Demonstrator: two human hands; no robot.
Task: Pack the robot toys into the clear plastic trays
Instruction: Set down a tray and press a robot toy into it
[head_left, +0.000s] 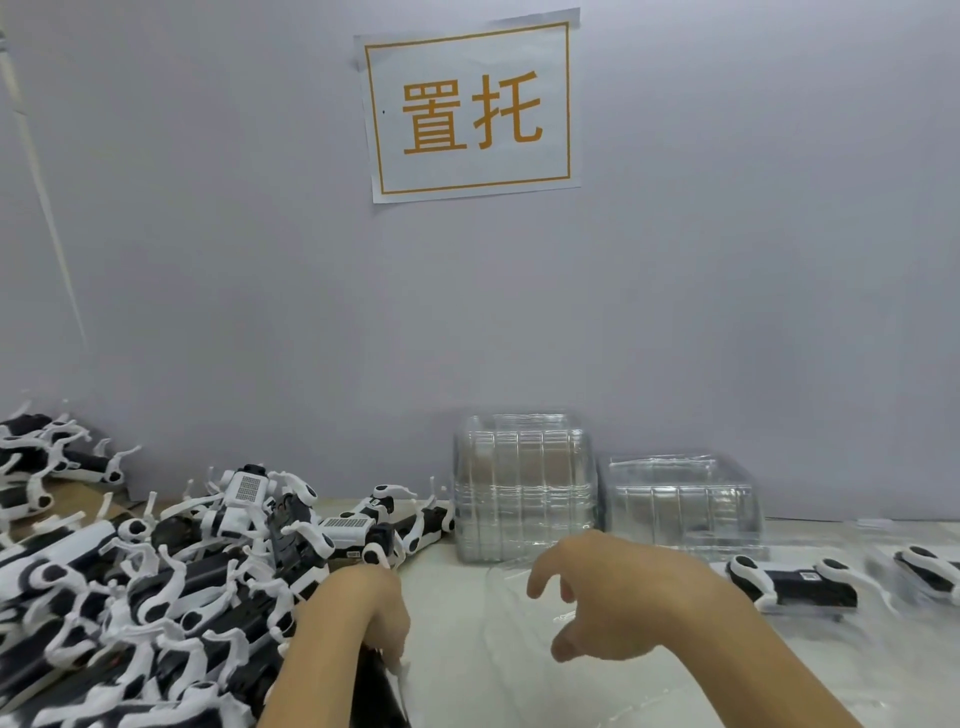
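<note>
A big heap of black-and-white robot dog toys (156, 587) fills the left of the table. My left hand (371, 613) grips one black robot toy (376, 686) at the heap's right edge, fingers curled round it. My right hand (608, 587) hovers with loosely spread fingers over a single clear plastic tray (519, 639) lying flat on the table in front of me. Two stacks of clear trays stand against the wall, a taller stack (522, 483) and a lower stack (680, 499). Two packed trays with robot toys lie at the right, one (800, 584) nearer, another (930, 571) at the frame's edge.
A grey wall rises right behind the table, with a paper sign (470, 106) in orange lettering. The pale tabletop (447, 582) shows between the heap and the tray stacks. More robot toys (41, 457) pile at the far left by the wall.
</note>
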